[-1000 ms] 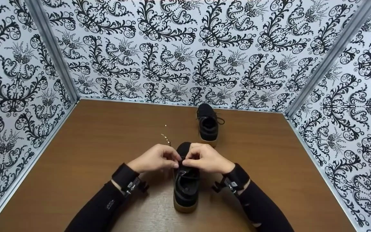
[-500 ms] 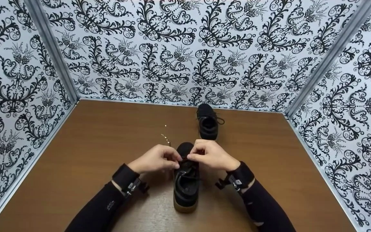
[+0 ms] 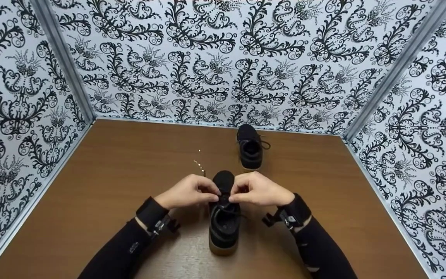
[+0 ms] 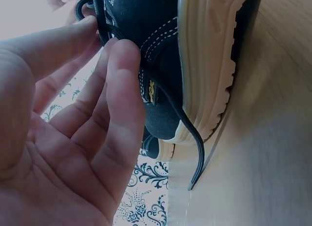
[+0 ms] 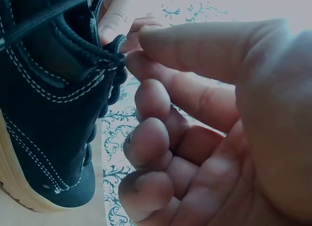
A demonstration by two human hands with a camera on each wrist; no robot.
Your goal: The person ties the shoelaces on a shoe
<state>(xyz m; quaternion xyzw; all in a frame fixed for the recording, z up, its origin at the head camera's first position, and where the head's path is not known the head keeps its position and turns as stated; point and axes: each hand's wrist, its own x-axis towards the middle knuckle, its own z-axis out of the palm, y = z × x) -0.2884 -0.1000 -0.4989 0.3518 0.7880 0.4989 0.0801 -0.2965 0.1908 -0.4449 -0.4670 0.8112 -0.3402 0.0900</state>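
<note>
A black sneaker (image 3: 223, 238) with a tan sole stands upright, its toe pointing away from me. My left hand (image 3: 190, 192) is over the laced front from the left, thumb and fingertips pinching a black shoelace (image 4: 175, 106). The lace's loose end hangs down past the sole in the left wrist view. From the other side, my right hand (image 3: 259, 190) meets the lacing, thumb and index finger close together on the lace by the eyelets. Another stretch of lace (image 5: 53, 13) crosses the shoe's opening in the right wrist view. My hands partly hide the eyelets.
A matching black sneaker (image 3: 251, 159) stands farther back, its lace looping out to the right. Small shiny specks (image 3: 199, 166) show on the brown table (image 3: 141, 155) left of the near shoe's toe. Patterned walls (image 3: 207, 58) enclose the back and sides.
My right hand moved slightly up and right, away from the left hand, then came back down to the lacing. The left hand stays nearly in place. Both shoes stay where they were.
</note>
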